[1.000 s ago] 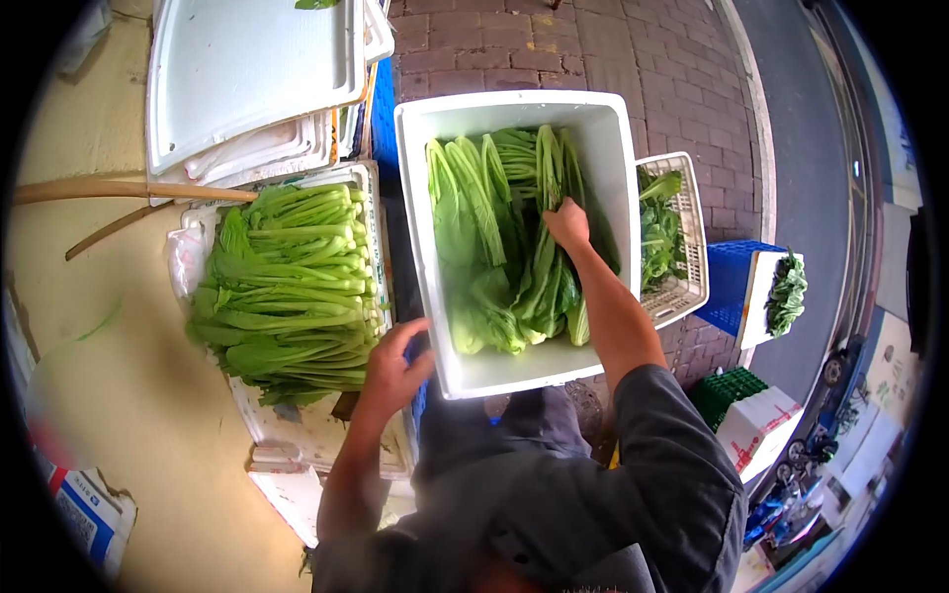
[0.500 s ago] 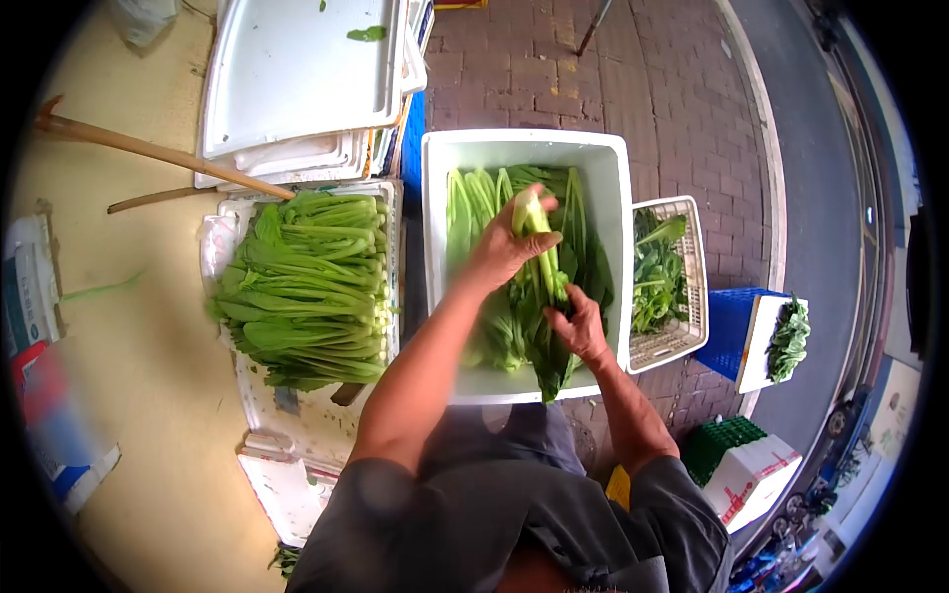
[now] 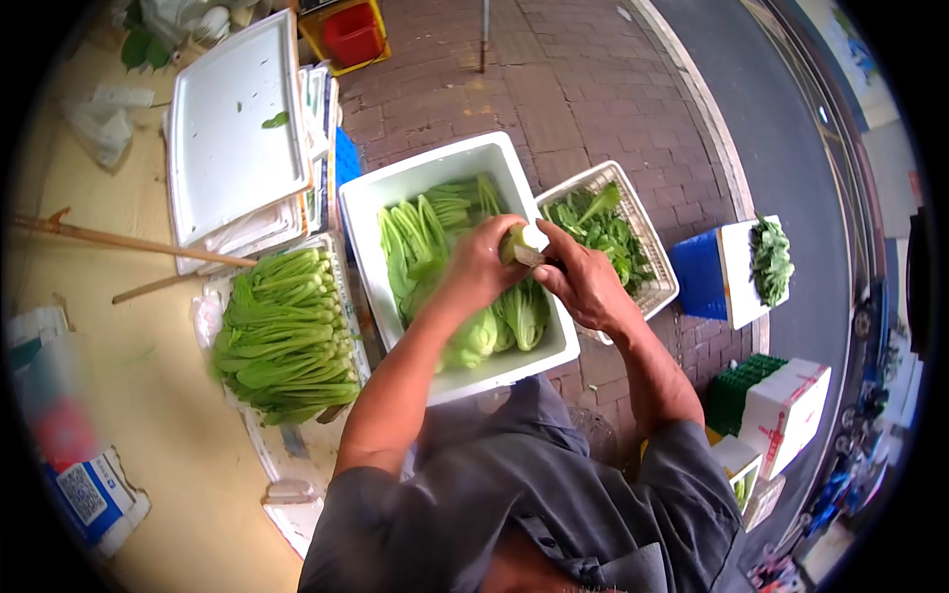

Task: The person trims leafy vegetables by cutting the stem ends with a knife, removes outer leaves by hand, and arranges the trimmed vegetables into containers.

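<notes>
My left hand [image 3: 476,267] is wrapped round a leafy green vegetable [image 3: 529,241], its pale cut stem end turned up towards me. Against that end is my right hand [image 3: 593,285], thumb and fingers closed in a pinch. Something dark shows between them, too little of it to name. Both hands are above a white foam box [image 3: 358,252]. Inside the box lie more leafy greens [image 3: 403,247], with plump pale-green heads [image 3: 522,314] at the near end. The held vegetable's leaves are mostly hidden behind my hands.
Stacked long-stemmed greens [image 3: 287,336] lie left of the box, below white foam lids [image 3: 237,128]. A slatted basket [image 3: 664,282] of trimmings touches its right side. Further right are a blue crate [image 3: 698,277], a white carton [image 3: 786,415] and the road [image 3: 791,168].
My right hand has moved from the vegetable's leaves up to its stem end. The stem end now points towards me. The view has turned, so the box appears tilted.
</notes>
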`<state>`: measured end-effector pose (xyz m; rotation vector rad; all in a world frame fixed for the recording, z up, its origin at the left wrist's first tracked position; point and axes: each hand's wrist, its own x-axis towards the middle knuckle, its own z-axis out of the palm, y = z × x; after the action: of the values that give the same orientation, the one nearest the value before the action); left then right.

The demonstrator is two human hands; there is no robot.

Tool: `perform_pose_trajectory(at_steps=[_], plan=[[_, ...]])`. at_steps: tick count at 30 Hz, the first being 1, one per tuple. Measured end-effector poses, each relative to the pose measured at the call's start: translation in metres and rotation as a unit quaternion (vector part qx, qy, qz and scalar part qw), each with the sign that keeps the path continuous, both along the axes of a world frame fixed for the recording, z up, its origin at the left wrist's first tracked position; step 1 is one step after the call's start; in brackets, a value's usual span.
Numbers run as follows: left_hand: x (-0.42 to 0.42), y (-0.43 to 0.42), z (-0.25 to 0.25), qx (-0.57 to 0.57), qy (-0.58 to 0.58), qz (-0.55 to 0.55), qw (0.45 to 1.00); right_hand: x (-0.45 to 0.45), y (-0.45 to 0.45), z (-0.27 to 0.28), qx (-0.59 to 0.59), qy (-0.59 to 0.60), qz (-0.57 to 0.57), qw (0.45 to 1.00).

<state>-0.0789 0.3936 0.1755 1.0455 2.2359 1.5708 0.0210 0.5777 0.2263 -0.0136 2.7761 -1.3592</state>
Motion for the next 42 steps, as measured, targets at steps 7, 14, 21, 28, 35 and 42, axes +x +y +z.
perform_pose_trajectory(at_steps=[7,14,21,28,35,42], plan=[[0.021,0.039,0.012,-0.046,0.060,-0.082,0.994,0.036,0.028,0.011,-0.031,-0.003,-0.034,0.999],[0.038,0.077,0.022,-0.073,-0.017,-0.141,0.987,0.072,0.050,-0.003,-0.047,0.039,-0.119,0.991],[0.044,0.113,0.020,-0.163,-0.069,-0.174,0.969,0.108,0.117,-0.096,-0.365,-0.085,-0.363,0.853],[0.058,0.159,-0.007,-0.251,-0.025,-0.235,0.939,0.111,0.092,-0.057,-0.334,0.021,-0.328,0.883],[0.089,0.166,-0.040,-0.198,0.098,-0.204,0.954,0.131,0.105,-0.091,-0.103,0.060,-0.247,0.962],[0.146,0.081,-0.044,-0.065,-0.053,-0.099,0.992,0.162,0.086,-0.142,-0.271,0.067,-0.428,0.860]])
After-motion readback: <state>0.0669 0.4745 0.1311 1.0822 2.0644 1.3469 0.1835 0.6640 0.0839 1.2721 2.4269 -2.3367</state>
